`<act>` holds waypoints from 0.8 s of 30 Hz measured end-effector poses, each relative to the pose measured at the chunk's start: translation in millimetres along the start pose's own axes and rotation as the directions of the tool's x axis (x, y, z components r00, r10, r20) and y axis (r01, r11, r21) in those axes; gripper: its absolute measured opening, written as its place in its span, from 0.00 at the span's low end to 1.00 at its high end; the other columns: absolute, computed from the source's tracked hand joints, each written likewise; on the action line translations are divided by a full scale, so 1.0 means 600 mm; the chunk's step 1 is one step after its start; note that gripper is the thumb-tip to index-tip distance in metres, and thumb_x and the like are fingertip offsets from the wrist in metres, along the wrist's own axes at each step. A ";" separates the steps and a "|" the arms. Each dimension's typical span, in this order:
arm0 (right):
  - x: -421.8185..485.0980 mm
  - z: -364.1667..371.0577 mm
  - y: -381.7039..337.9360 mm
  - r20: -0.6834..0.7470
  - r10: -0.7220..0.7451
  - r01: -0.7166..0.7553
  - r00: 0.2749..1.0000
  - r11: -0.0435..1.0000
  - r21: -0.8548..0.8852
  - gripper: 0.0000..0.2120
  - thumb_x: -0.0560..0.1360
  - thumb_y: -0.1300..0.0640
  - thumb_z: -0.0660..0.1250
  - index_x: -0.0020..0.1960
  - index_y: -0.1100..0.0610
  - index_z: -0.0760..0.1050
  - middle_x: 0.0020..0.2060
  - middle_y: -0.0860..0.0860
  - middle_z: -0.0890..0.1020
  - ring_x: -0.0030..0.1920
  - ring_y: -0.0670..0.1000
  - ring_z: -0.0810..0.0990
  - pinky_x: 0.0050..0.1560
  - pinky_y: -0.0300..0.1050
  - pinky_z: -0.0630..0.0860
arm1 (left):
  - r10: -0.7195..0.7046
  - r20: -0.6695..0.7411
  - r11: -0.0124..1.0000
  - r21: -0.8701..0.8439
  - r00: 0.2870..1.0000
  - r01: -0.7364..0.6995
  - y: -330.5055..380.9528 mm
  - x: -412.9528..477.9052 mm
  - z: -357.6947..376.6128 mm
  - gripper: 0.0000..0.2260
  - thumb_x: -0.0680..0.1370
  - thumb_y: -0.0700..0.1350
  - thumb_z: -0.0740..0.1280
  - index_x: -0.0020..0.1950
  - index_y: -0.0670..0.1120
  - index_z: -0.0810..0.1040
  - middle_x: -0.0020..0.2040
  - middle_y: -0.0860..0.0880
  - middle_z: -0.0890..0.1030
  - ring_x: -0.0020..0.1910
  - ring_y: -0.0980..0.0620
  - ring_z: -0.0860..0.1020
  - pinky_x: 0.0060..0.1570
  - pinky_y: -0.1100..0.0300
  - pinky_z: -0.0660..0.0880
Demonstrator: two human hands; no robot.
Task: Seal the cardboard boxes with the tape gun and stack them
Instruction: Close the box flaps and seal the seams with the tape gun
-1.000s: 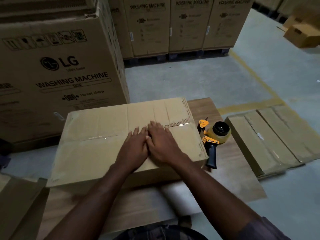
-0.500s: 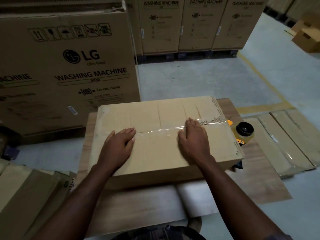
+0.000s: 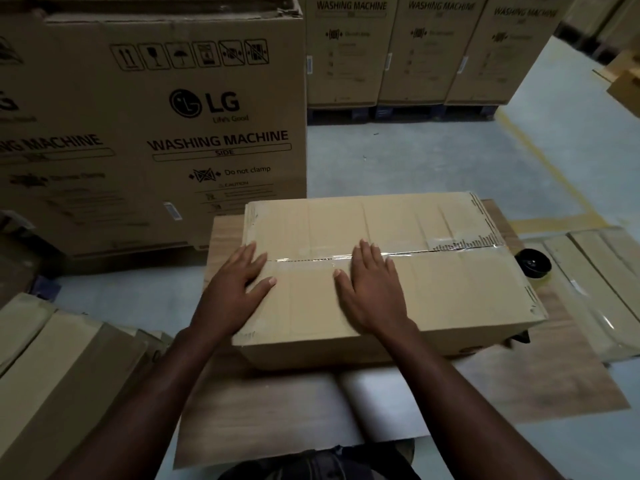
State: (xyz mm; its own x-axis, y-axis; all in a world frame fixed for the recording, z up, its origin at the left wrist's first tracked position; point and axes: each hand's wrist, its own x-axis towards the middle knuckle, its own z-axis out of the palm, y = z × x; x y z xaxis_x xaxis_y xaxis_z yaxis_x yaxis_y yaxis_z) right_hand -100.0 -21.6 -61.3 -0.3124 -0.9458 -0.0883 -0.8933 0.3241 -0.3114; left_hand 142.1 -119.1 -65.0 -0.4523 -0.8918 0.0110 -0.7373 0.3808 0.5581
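Note:
A closed cardboard box (image 3: 460,289) lies on a wooden board (image 3: 346,410) on the floor, with a strip of clear tape (image 3: 311,259) along its top seam. My left hand (image 3: 239,282) lies flat on the left end of the seam, fingers straight. My right hand (image 3: 372,285) presses flat on the tape near the middle. The tape gun (image 3: 533,263) sits behind the box's right end; only its dark roll shows.
A large LG washing machine carton (image 3: 156,126) stands close behind on the left. More cartons (image 3: 429,50) line the back on pallets. Flattened boxes (image 3: 595,282) lie on the floor at right, and others (image 3: 52,368) at left.
My hands have slid apart along the taped seam, the left toward the box's left end. The view has shifted so the box now hides most of the tape gun.

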 end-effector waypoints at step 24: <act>-0.002 0.035 -0.149 -0.039 -0.437 0.415 0.898 0.818 0.398 0.26 0.81 0.49 0.60 0.77 0.58 0.68 0.75 0.55 0.71 0.76 0.56 0.66 0.80 0.56 0.56 | -0.247 0.349 0.551 -0.717 0.904 0.427 -0.016 0.017 -0.029 0.19 0.84 0.58 0.59 0.66 0.49 0.78 0.63 0.46 0.82 0.61 0.49 0.80 0.65 0.47 0.74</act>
State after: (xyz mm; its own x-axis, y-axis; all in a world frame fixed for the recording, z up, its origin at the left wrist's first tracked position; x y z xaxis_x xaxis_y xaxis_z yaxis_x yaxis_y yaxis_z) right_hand -12.7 -50.1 -53.4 0.0974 -0.9908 0.0935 -0.7321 -0.1350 -0.6677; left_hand 153.5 -135.9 -56.0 -0.4015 -0.8152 -0.4174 -0.2393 -0.3466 0.9070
